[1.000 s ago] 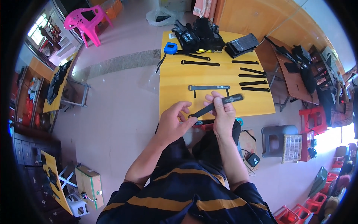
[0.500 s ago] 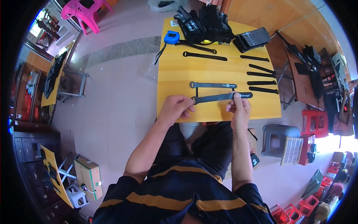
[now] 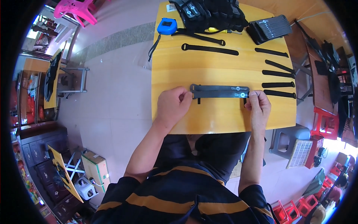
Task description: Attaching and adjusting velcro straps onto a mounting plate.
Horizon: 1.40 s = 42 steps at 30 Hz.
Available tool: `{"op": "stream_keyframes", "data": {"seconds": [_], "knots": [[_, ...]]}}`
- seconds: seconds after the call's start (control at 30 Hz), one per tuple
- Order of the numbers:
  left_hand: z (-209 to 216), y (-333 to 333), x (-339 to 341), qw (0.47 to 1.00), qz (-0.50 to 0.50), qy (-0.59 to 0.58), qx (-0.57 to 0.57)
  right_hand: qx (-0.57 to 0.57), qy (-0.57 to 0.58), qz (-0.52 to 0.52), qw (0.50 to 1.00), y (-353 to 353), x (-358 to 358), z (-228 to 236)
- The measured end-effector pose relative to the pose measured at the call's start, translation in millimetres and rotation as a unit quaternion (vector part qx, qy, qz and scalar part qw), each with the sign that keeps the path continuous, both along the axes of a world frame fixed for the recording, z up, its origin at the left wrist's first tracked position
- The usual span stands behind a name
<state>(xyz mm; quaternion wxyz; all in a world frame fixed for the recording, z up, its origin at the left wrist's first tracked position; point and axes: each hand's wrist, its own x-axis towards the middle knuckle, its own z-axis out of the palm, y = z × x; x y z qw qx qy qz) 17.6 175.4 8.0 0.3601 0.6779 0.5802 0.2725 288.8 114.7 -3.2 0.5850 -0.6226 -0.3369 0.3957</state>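
Observation:
A dark grey hook-and-loop strap (image 3: 220, 94) is stretched level between my hands, low over the front half of the yellow table. My left hand (image 3: 173, 105) pinches its buckle end, fingers closed. The other end is between the thumb and fingers of my right hand (image 3: 260, 103). A second grey strap (image 3: 219, 88) lies right along its far side, partly covered by it, its buckle at the left. Short black strips stick out on the near side: one (image 3: 199, 100) near the left end, another (image 3: 245, 102) by my right fingers.
Several black straps (image 3: 279, 84) lie along the table's right side, and another strap (image 3: 210, 49) further back. A blue tape measure (image 3: 167, 26), black gloves (image 3: 209, 15), a yellow-handled tool (image 3: 218, 30) and a stack of dark straps (image 3: 269, 29) are at the back.
The held strap has moved away from me and lies against the second strap, where a gap showed before. My right hand has slid toward its tip. The view has shifted closer to the table.

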Motion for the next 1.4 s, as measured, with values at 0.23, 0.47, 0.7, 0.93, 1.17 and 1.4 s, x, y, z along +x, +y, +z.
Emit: {"op": "stream_keyframes", "data": {"seconds": [0.23, 0.47, 0.7, 0.93, 1.17, 1.4], "knots": [[5, 13, 9, 1.000, -0.004, 0.021, -0.016, -0.033, -0.078, -0.010, 0.996, 6, 10, -8], [-3, 17, 10, 0.992, -0.057, 0.078, 0.077, -0.039, -0.107, -0.019, 0.993, 6, 5, -7], [3, 19, 13, 0.994, -0.043, 0.096, 0.018, -0.042, -0.122, -0.018, 0.991, 7, 6, -12], [1, 20, 14, 0.996, -0.029, 0.082, 0.010, -0.047, -0.138, -0.021, 0.989, 10, 5, -11], [-4, 20, 13, 0.994, -0.034, 0.087, 0.063, -0.049, -0.144, -0.022, 0.988, 11, 4, -11], [-3, 20, 15, 0.993, -0.028, 0.099, 0.060, -0.055, -0.147, -0.025, 0.987, 11, 3, -10]]}}
